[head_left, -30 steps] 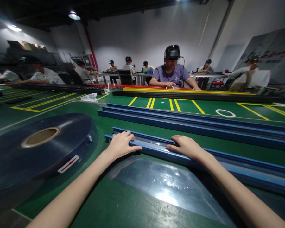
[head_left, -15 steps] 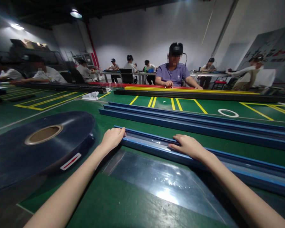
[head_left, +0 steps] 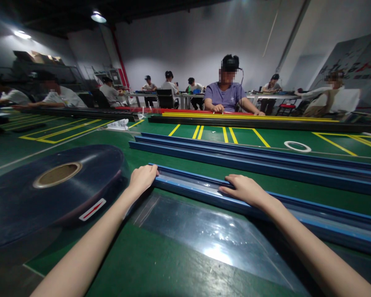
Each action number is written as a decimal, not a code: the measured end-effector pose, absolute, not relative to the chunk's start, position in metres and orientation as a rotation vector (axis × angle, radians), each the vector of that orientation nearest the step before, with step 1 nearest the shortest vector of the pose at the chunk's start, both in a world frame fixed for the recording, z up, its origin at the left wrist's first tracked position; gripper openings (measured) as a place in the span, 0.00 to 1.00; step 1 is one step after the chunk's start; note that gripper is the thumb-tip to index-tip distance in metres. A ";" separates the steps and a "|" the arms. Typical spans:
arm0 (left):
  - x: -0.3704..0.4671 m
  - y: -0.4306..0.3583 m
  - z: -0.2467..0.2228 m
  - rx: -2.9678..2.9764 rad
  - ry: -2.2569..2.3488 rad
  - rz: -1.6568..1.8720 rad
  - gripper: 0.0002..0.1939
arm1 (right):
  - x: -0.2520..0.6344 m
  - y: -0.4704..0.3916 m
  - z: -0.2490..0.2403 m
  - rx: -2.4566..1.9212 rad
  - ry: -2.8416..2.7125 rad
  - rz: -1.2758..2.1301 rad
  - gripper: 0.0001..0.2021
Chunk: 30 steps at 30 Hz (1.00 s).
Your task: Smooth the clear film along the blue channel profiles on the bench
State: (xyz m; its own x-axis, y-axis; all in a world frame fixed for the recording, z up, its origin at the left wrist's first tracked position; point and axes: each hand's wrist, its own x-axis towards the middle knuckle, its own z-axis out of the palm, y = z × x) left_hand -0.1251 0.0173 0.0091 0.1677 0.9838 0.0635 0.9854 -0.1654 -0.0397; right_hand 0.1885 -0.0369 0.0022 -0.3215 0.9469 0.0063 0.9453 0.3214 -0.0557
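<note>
A long blue channel rail [head_left: 191, 187] lies slantwise in front of me, with a clear plastic strip [head_left: 204, 182] along its inside. My left hand [head_left: 144, 178] is closed round the rail's left end, its fingertips curled over the edge. Farther right, my right hand [head_left: 245, 189] grips the same rail, fingers over the far wall and thumb inside the channel. On the near side, a flat clear plastic sheet [head_left: 198, 231] lies on the green table [head_left: 132, 264] and reflects the light.
To the left lies a large roll of clear film [head_left: 89, 165] bearing a red arrow label [head_left: 92, 209]. More blue rails [head_left: 235, 154] lie beyond my hands. Farther back are a white ring [head_left: 297, 146], black and yellow bars [head_left: 250, 117], and a seated person [head_left: 225, 95].
My left hand has slid slightly left to the very end of the blue channel rail. My right hand and the rail look unmoved.
</note>
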 end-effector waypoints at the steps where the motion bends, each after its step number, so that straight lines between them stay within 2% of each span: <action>1: -0.125 0.018 0.009 -2.337 -2.003 -0.048 0.21 | 0.188 -0.037 0.002 -1.808 -2.522 0.064 0.20; 5: -0.120 0.018 0.008 -2.277 -2.097 -0.065 0.22 | 0.188 -0.037 0.002 -1.810 -2.527 0.075 0.20; 12: -0.111 0.010 0.012 -2.223 -1.990 0.008 0.22 | 0.189 -0.036 0.001 -1.807 -2.528 0.095 0.20; 30: -0.118 0.013 0.011 -2.084 -2.243 -0.237 0.27 | 0.146 -0.029 0.016 -1.658 -2.568 -0.028 0.16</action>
